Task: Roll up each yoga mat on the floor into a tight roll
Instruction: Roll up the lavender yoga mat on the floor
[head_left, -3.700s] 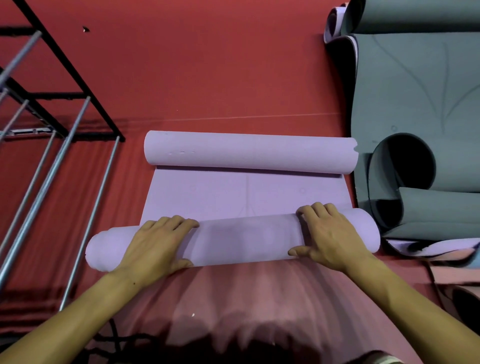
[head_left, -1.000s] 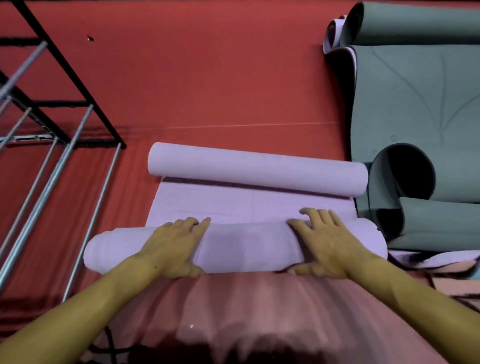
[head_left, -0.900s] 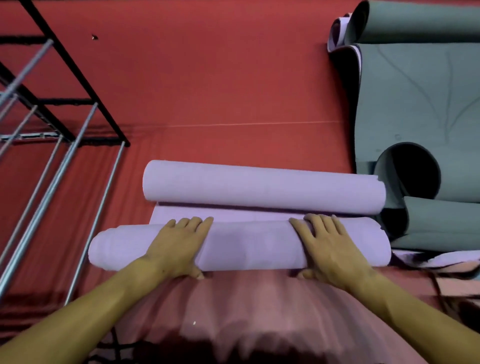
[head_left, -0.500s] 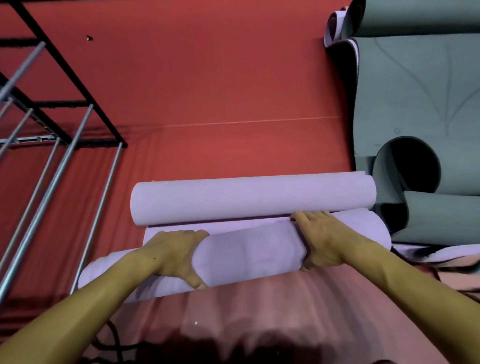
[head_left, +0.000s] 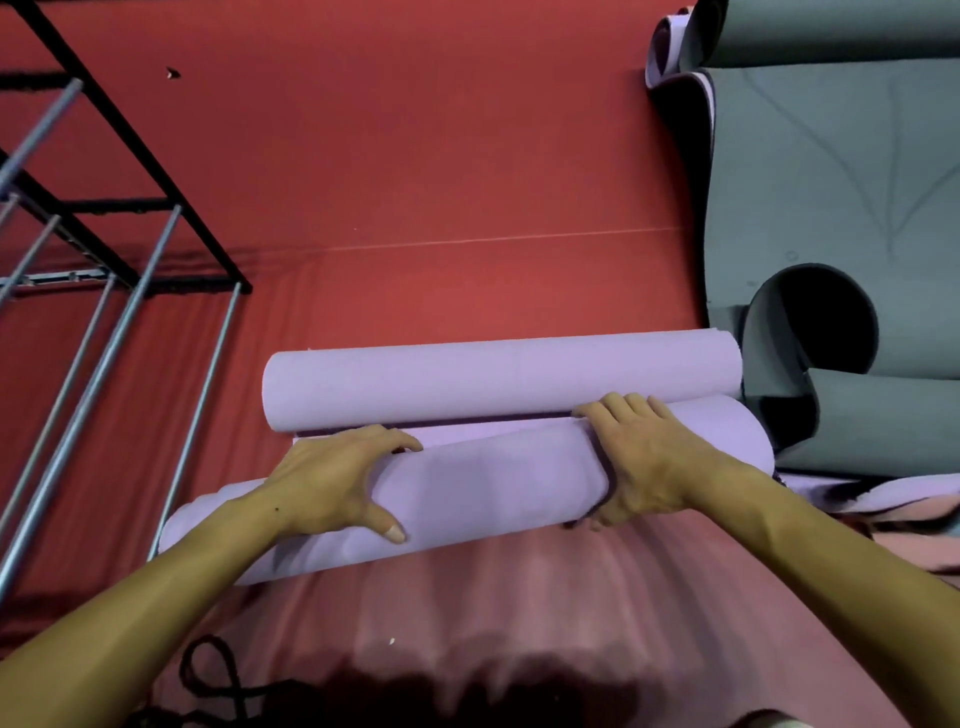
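Lilac mat (head_left: 483, 483) — near roll gripped by left hand (head_left: 332, 483) and right hand (head_left: 639, 462), fingers curled over top.

red carpeted floor (head_left: 441, 156) w/ a thin pale seam line running across it. far left: black metal frame (head_left: 130, 135) w/ silver bars (head_left: 98, 374) slanting down to the floor. black cable (head_left: 218, 680) looped near bottom edge. small dark speck on floor upper left. light even, soft shadows.
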